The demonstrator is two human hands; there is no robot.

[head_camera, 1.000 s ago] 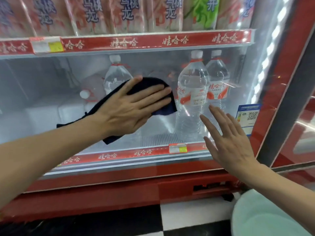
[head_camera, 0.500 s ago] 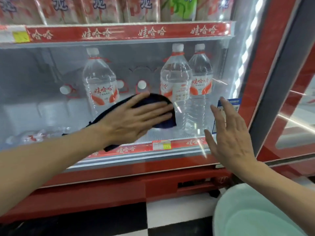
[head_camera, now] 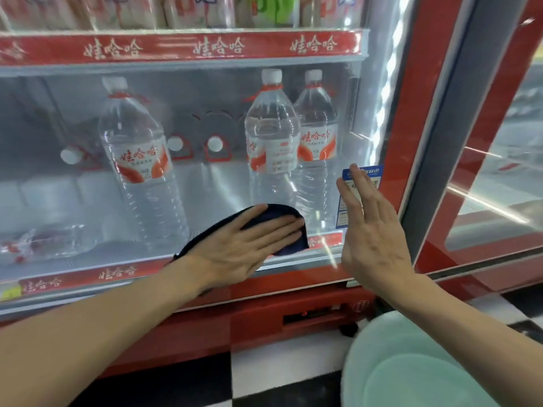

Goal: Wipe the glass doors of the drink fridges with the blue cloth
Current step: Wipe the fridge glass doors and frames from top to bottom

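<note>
The dark blue cloth (head_camera: 280, 214) is pressed flat against the glass door (head_camera: 205, 189) of a red drink fridge, near the door's lower right corner. My left hand (head_camera: 249, 245) lies palm-down on the cloth with fingers stretched out, covering most of it. My right hand (head_camera: 370, 230) is held up just to the right, fingers apart and empty, in front of a blue sticker (head_camera: 367, 174) on the glass. Whether the right hand touches the glass I cannot tell.
Behind the glass stand large water bottles (head_camera: 273, 148) on the bottom shelf, with a red labelled shelf strip (head_camera: 205, 48) above. The red door frame (head_camera: 417, 127) and a second fridge door (head_camera: 499, 171) are at the right. A black-and-white tiled floor (head_camera: 279, 374) lies below.
My left hand slid the cloth down the glass from mid-shelf height to the door's bottom edge. My right hand stayed raised beside it, shifting slightly up toward the sticker.
</note>
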